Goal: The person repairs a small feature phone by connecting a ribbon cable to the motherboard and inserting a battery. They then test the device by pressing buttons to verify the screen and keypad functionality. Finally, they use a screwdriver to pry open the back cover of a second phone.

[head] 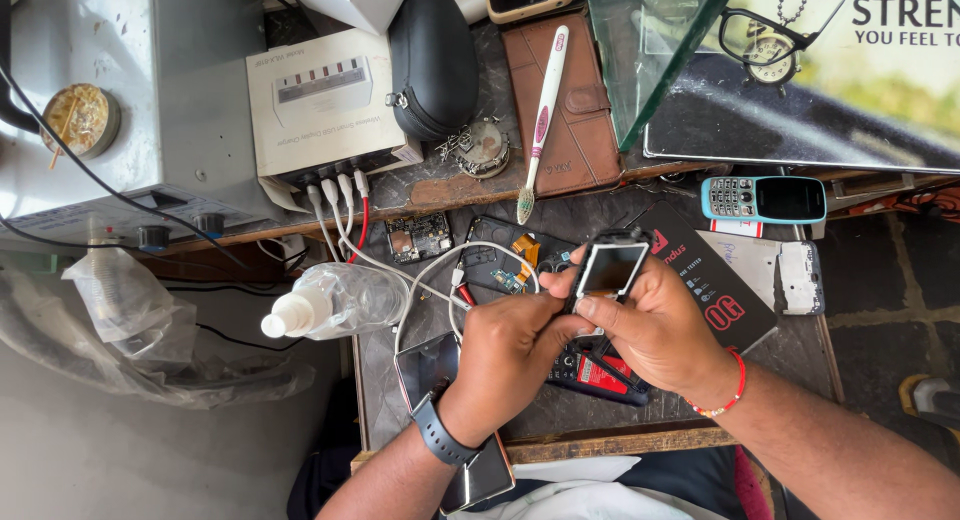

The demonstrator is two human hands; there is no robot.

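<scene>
Black-framed, the small phone screen (pixel 610 268) sits pinched between both my hands: the left hand (pixel 510 355) is closed under its lower edge, and the right hand (pixel 655 325) grips its side with thumb and fingers. Under my hands lies an opened phone body (pixel 595 372) on the worktop (pixel 560 415); a clear spray bottle (pixel 335 302) lies left of them.

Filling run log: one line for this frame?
left hand: steadies small phone | right hand: grips phone | beside: spray bottle, toothbrush
</scene>
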